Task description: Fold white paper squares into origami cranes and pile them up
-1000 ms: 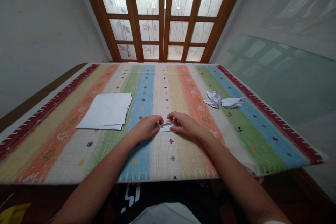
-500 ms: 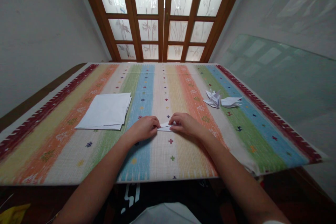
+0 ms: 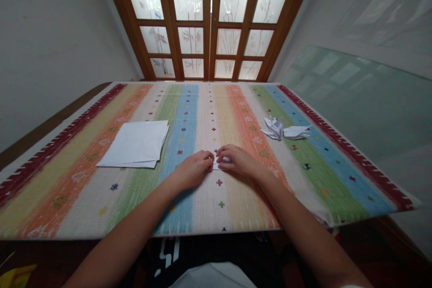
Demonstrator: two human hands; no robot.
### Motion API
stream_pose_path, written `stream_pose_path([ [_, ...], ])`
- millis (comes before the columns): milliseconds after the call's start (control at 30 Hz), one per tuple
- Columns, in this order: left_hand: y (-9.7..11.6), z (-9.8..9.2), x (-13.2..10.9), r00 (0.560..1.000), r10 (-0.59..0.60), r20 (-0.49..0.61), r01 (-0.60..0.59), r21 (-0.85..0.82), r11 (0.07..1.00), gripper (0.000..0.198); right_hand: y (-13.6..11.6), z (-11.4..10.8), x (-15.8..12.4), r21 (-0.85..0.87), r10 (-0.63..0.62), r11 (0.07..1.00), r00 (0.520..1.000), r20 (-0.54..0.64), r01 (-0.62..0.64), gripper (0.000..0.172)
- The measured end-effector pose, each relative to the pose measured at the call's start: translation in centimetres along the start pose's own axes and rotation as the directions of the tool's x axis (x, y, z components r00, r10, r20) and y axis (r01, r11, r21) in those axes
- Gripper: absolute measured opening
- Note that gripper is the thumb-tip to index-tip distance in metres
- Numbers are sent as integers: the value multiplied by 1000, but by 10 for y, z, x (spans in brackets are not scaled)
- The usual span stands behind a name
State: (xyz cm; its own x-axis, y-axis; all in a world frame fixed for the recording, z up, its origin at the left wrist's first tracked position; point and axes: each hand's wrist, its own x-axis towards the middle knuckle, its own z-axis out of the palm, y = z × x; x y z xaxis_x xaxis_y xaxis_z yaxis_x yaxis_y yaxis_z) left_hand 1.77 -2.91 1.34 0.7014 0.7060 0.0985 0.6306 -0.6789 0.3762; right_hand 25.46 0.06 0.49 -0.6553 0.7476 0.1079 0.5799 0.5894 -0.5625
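Observation:
A small folded piece of white paper (image 3: 218,165) lies on the striped cloth, mostly covered by my fingers. My left hand (image 3: 197,167) is closed on its left end, thumb and fingertips pressed together. From the other side my right hand (image 3: 236,160) pinches the same paper, its fingers curled over the top. The two sets of fingertips nearly meet. How the folds run under them is hidden.
A stack of white paper sheets (image 3: 137,144) lies to the left. On the right rest two folded paper figures, a spiky one (image 3: 274,128) and a flatter one (image 3: 297,132). The striped tablecloth (image 3: 219,216) covers the table, its front edge close to my body.
My left hand has slid right along the paper, closer to my right hand, so less of the paper shows. My right hand has stayed almost in place.

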Motion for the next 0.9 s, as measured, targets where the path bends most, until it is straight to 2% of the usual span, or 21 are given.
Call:
stream_pose_path([
  [167,5,10,4,997,77,-31,-76,54,996,18,-1,0,2,20,1,1000,1000,-3,-1,4],
  [400,2,19,10,997,19,-79,-17,18,1000,10,-4,-4,-1,35,-33,999,999,-5,33,15],
  [467,2,19,11,996,3,-89,-2,7,1000,10,-2,-5,-3,60,-8,998,1000,-19,9,20],
  [567,3,18,14,995,-1,-97,1,1,1000,15,4,-7,-5,91,95,992,986,-133,-83,24],
  [733,7,20,20,999,46,-15,-45,92,995,10,14,-12,-5,123,189,981,908,-373,-153,20],
  [900,11,24,19,996,44,-82,-34,116,993,11,19,-17,-3,161,258,965,850,-459,-206,16],
])
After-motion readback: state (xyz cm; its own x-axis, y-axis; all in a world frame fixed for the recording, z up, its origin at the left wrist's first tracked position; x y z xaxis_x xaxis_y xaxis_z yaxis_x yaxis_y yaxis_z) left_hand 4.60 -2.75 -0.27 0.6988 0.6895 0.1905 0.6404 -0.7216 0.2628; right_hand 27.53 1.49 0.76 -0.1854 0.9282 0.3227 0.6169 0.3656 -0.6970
